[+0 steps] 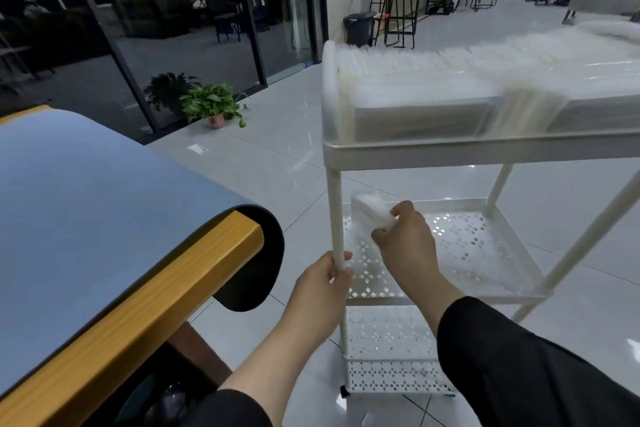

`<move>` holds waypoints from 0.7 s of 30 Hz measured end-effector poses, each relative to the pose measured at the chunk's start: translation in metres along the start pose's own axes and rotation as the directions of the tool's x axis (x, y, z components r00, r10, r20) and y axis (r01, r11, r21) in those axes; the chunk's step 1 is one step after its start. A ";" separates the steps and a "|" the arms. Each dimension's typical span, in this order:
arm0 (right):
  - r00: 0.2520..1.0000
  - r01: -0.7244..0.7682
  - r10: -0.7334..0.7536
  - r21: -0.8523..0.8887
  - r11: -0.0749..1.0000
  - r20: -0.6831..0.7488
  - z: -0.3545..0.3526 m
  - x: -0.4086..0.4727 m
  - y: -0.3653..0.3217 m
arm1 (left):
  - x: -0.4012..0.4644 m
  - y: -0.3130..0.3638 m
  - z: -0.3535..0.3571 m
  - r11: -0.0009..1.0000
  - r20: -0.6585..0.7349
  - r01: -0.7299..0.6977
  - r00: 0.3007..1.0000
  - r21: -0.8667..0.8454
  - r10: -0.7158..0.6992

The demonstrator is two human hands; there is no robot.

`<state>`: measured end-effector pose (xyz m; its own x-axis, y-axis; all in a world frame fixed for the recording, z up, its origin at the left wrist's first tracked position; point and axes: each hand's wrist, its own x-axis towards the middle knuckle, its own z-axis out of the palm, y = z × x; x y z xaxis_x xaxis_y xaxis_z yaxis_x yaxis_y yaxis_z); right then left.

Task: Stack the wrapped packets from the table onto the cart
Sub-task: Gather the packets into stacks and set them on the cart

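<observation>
Open middle shelf (467,246) beyond packet (370,208); hemmed by cart post (335,204) left, loaded top tray (485,149) overhead.

Packets on a white three-tier cart

The cart (450,149) is white, with perforated lower shelves. Its top tray is filled with blurred rows of pale wrapped packets (433,107) standing on edge. One more white packet (370,210) is held tilted above the middle shelf (485,253), near the cart's front-left post (335,211).
</observation>
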<state>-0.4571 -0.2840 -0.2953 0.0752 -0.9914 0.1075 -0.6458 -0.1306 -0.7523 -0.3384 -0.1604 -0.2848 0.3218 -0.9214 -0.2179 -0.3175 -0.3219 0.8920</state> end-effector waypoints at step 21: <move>0.940 -0.171 0.048 0.342 0.924 0.339 0.022 -0.012 0.001 | 0.062 0.005 -0.004 0.934 0.112 0.123 0.990 -0.337 -0.090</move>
<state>-0.4420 -0.2729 -0.3116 0.2974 -0.9420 -0.1555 -0.3499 0.0440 -0.9358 -0.3159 -0.2185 -0.2927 0.2475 -0.9072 -0.3402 0.0435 -0.3403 0.9393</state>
